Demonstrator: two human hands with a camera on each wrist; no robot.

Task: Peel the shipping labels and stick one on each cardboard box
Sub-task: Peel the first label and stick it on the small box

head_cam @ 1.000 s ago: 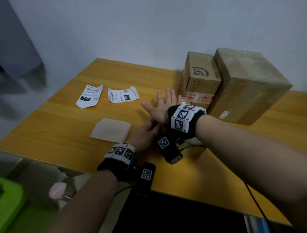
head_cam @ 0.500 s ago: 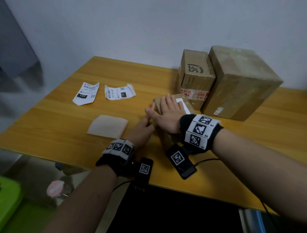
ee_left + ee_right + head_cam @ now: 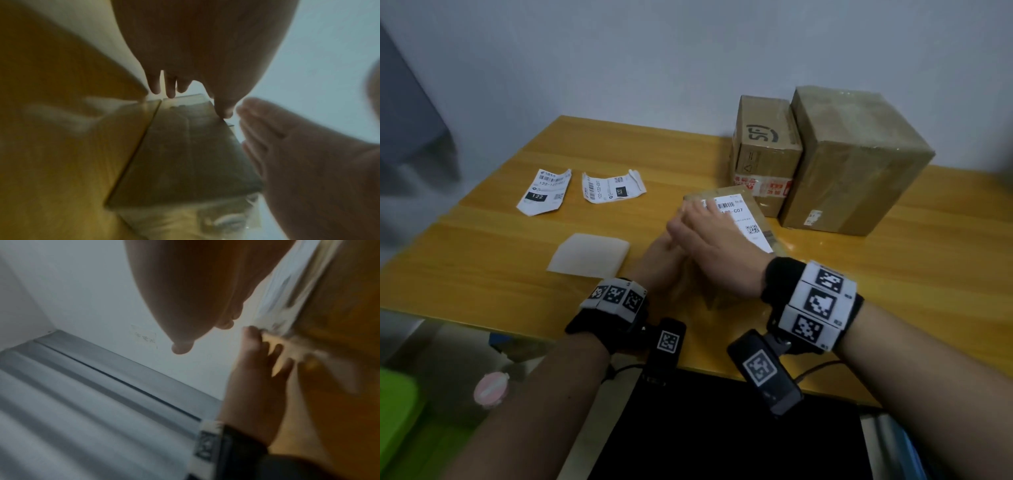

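Note:
A small cardboard box [image 3: 722, 192] lies in the middle of the table with a white shipping label [image 3: 739, 216] on its top. My right hand [image 3: 698, 229] lies flat on the label's near-left part, fingers straight. My left hand [image 3: 664, 253] rests against the box's left side with straight fingers; in the left wrist view its thumb [image 3: 224, 108] touches the top edge of the box side [image 3: 185, 154]. Two more labels [image 3: 544, 192] [image 3: 613, 186] lie at the far left. An SF-marked box [image 3: 767, 150] and a large box [image 3: 856, 161] stand at the back right.
A blank backing sheet [image 3: 589, 255] lies on the wooden table [image 3: 482, 274] left of my hands. The wall runs close behind the boxes. The table's near edge is just under my wrists, with a green object [image 3: 397, 411] below at left.
My right hand has slid back toward me over the small box's top, uncovering the far half of the label. The left hand stays at the box's left side.

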